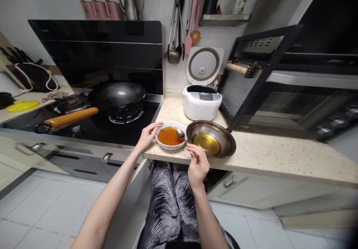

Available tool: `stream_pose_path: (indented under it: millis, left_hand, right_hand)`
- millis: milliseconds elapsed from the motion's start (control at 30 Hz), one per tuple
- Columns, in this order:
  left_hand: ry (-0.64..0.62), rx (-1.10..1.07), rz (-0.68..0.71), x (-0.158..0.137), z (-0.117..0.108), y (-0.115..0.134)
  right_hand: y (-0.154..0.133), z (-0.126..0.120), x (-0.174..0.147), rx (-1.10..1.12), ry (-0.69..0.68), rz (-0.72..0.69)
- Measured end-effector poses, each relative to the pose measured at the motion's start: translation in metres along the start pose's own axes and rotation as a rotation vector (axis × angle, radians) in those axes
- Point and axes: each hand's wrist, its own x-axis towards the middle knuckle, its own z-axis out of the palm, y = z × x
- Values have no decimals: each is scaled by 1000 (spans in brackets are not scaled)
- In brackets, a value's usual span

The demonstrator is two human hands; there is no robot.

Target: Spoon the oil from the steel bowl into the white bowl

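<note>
My left hand (pixel 147 135) grips the left rim of a white bowl (pixel 159 143) at the counter's front edge. Orange-brown liquid (pixel 168 136) partly fills the bowl. In my right hand (pixel 198 163) is a metal spoon (pixel 180 133), pinched by its handle; the spoon's head is over the bowl's right side. Whether the spoon's head carries any liquid, I cannot tell. Just right of the bowl stands a dark metal pan (pixel 229 144) with a pool of yellow oil-like liquid (pixel 207 144) in it. My right fingertips are close to the pan's left side.
Behind the bowl and pan is a white rice cooker (pixel 201 109) with its lid raised. A black wok (pixel 120 94) sits on the stove, its wooden handle (pixel 74 118) pointing towards the front left. To the right stands a dark oven (pixel 296 107). Utensils (pixel 175 55) hang on the wall.
</note>
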Motion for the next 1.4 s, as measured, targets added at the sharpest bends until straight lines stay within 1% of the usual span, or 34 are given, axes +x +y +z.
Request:
stream_pose_path:
  millis: [267, 400, 700, 867, 1100, 1300, 1400]
  left_hand:
    - [3, -5, 4, 0, 0, 0]
    - [4, 4, 2, 0, 0, 1]
    - [10, 3, 0, 0, 1, 1]
    - [5, 2, -1, 0, 0, 1]
    - [5, 4, 0, 0, 0, 1]
    - [5, 6, -2, 0, 0, 0]
    - [6, 7, -5, 0, 0, 0]
  right_hand:
    - [1, -14, 6, -44, 82, 3]
    - [4, -21, 11, -89, 114, -29]
    - [10, -26, 15, -170, 114, -35]
    - [12, -27, 16, -197, 103, -68]
    - [16, -29, 17, -225, 43, -115]
    - [22, -33, 18, -240, -105, -233]
    - [25, -35, 17, -245, -158, -257]
